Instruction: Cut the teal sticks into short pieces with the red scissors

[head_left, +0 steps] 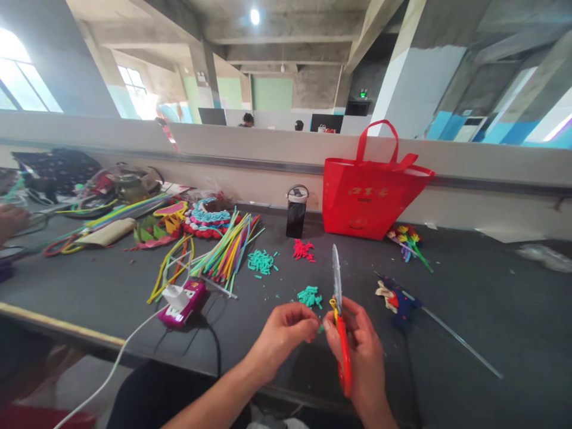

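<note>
My right hand (pixel 360 351) is closed round a pair of scissors (pixel 343 348) with orange-red handles, its blades pointing up and away from me. Close beside it, my left hand (pixel 286 333) is closed, thumb and fingertips pinched together; what they hold is hidden. A tiny green bit (pixel 320 328) shows between the two hands; I cannot tell which one touches it. Just beyond my fingers lies a small heap of short green pieces (pixel 309 296). Farther off are a second green heap (pixel 262 262) and a heap of red pieces (pixel 304 250).
Coloured fuzzy stems (pixel 232 244) lie left of the heaps, behind a purple power strip (pixel 183 304) with a white plug. A dark bottle (pixel 296 215) and a red bag (pixel 361 199) stand at the back. At right lies a blue glue gun (pixel 404 307). Another person's hand (pixel 12 220) shows far left.
</note>
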`<state>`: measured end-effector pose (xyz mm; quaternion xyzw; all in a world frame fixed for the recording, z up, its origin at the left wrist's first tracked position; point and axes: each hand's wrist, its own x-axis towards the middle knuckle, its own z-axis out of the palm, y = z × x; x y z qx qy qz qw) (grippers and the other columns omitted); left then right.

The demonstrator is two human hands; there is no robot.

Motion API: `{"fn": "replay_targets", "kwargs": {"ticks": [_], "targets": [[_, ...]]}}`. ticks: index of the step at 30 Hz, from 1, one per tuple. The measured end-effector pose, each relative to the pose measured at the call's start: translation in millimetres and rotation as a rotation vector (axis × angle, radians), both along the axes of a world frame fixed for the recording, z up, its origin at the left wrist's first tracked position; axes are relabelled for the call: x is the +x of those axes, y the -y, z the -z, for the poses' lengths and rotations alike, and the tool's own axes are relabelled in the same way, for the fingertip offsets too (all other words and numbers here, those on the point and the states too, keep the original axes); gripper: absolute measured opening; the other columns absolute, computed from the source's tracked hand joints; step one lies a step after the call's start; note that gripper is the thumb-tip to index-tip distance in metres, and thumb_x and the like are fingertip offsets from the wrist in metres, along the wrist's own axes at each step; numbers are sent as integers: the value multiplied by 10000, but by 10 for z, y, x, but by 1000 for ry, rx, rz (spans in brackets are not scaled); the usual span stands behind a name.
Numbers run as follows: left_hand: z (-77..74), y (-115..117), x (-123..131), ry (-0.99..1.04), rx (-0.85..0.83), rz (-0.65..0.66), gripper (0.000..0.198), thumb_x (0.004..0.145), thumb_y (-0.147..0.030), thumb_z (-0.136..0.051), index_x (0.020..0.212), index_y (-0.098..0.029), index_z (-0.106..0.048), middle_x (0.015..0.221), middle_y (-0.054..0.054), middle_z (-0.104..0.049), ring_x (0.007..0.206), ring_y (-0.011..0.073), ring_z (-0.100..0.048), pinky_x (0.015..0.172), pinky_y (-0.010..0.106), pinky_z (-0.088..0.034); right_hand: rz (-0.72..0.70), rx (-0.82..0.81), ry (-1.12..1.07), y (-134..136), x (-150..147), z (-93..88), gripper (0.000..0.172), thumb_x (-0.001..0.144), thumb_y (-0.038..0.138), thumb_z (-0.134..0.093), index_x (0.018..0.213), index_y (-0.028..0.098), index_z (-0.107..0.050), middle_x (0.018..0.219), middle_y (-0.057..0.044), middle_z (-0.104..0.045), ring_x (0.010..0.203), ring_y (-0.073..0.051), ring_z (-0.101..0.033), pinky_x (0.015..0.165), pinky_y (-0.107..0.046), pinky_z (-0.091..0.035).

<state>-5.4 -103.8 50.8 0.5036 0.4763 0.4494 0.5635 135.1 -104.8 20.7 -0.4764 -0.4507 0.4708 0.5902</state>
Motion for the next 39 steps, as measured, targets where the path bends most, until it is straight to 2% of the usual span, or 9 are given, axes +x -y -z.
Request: {"fn": "replay_targets", "kwargs": {"ticks": [2,6,10,14,16,21,31,39], "targets": [[-2,-29,-26,147,-108,52,149,695,-286,-670,690,-136,-672,602,6,-588,577,124,-482,621,258,-376,-26,4,-7,0,3,-7,477,666,320,-782,1093,210,-600,827,-19,-739,701,-175,-704,634,-251,-573],[52,-42,-48,237,-148,71,131,646,-242,-716,652,-119,-674,592,3,-585,555,101,-464,590,234,-363,-51,10,-17,3,-7,17,483,690,305,-773,1128,219,-590,875,-26,-738,731,-177,-709,607,-230,-563],[92,-38,-50,349,-158,-8,87,675,-195,-703,650,-122,-664,597,3,-582,565,97,-468,580,223,-355,-33,62,43,23,1,117,471,753,351,-731,1173,223,-560,894,-29,-717,736,-169,-693,641,-253,-565],[84,-67,-63,527,-113,-133,107,737,-188,-684,654,-137,-640,595,-6,-568,582,94,-465,607,216,-358,102,174,341,124,3,322,473,775,385,-715,1192,227,-558,1047,-61,-685,836,-182,-675,708,-273,-552],[64,-77,-58,587,-83,-167,122,755,-198,-687,660,-138,-639,600,-5,-569,594,95,-469,620,215,-365,158,251,494,190,-2,444,470,782,406,-704,1191,219,-572,1003,-60,-680,805,-185,-663,691,-277,-541],[1,-68,1,658,-94,-224,135,751,-234,-729,699,-129,-663,619,-3,-585,590,86,-471,619,207,-374,166,430,711,243,30,639,430,824,385,-669,1198,200,-564,1005,-81,-673,860,-209,-666,725,-296,-548],[5,-68,11,638,-100,-221,162,732,-251,-754,665,-138,-659,589,-12,-569,575,88,-465,602,208,-373,196,586,836,208,63,579,383,884,377,-615,1205,186,-534,984,-92,-669,839,-206,-666,702,-298,-553],[1,-55,13,642,-108,-217,150,734,-238,-757,674,-133,-669,602,-7,-580,575,84,-466,593,204,-367,179,590,835,196,95,638,374,896,362,-611,1226,198,-548,946,-60,-700,813,-186,-673,708,-287,-549]]}}
